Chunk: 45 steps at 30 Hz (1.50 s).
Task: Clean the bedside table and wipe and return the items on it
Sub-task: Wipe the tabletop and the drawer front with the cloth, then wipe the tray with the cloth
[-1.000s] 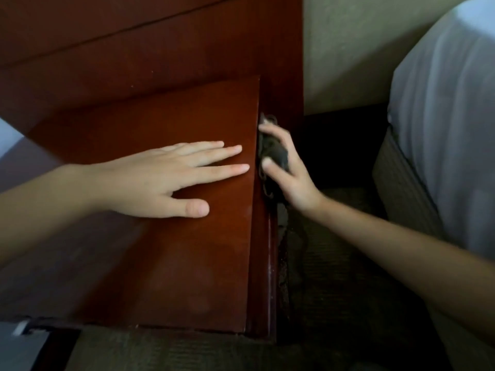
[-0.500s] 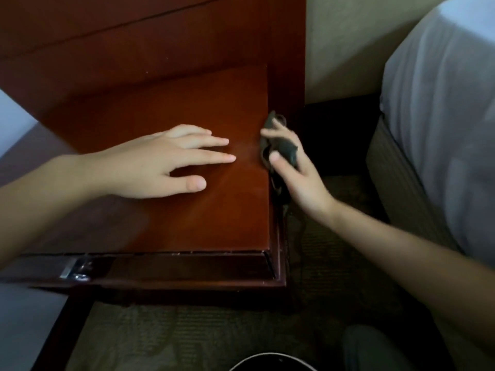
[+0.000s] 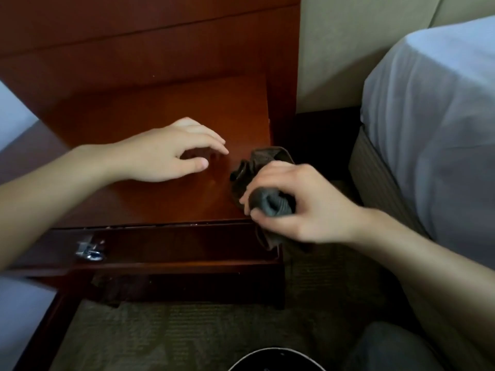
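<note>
The reddish-brown bedside table (image 3: 150, 111) fills the middle of the head view, its top bare. My left hand (image 3: 166, 152) hovers low over the top with fingers loosely bent, fingertips close to the wood. My right hand (image 3: 297, 207) grips a bunched dark grey cloth (image 3: 263, 167) at the table's front right corner; part of the cloth spills onto the top and part hangs over the edge. Below the top, a drawer (image 3: 171, 249) stands open, with a small shiny metal object (image 3: 89, 250) at its left end.
A wooden headboard panel (image 3: 150, 36) rises behind the table. A bed with a white sheet (image 3: 434, 116) stands on the right, and another white bed edge (image 3: 10, 113) on the left. Carpet (image 3: 187, 336) covers the floor, with a dark round rim (image 3: 276, 358) at the bottom.
My right hand has brought the cloth from the table's right side up onto the front right corner. My left hand lifted from flat to loosely bent. The camera pulled back, showing the open drawer.
</note>
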### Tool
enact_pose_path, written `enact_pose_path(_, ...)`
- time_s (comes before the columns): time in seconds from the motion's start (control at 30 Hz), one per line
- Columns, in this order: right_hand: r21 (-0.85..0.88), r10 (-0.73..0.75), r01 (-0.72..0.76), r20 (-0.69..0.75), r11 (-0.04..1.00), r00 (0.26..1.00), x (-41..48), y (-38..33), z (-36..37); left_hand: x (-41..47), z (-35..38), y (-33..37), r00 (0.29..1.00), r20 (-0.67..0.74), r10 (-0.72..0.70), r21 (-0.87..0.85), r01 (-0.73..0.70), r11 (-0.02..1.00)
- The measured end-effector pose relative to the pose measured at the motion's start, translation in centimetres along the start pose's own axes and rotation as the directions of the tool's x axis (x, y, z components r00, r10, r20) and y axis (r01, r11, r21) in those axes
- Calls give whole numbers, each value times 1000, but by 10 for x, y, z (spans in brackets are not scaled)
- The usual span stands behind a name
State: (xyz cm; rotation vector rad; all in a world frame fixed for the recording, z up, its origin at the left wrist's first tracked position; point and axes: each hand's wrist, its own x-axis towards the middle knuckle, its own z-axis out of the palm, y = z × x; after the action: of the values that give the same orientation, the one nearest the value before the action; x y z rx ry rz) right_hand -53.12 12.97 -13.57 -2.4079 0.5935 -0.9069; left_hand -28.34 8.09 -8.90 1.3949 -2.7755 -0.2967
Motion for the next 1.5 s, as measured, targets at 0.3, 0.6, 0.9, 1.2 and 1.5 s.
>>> enact_pose_path(0.3, 208, -25, 57, -155, 977, 988, 53, 9, -33, 25, -23, 20, 918, -160, -363, -700, 153, 698)
enact_pose_path(0.6, -18, 531, -539, -141, 842, 835, 34, 13, 3, 24, 3, 34, 908, -173, -381, -365, 300, 881)
enact_pose_path(0.9, 292, 512, -421, -514, 859, 688, 15, 24, -2, 66, 6, 62, 935, -157, -319, -498, 204, 843)
enact_pose_path(1.2, 829, 858, -309, -339, 467, 387, -24, -57, -126, 124, -78, 186, 976, 83, -200, -950, 138, 280)
enact_pose_path(1.5, 762, 870, -469, -493, 448, 31, -108, -173, -218, 138, -134, 313, 876, 410, 253, -884, 315, 345)
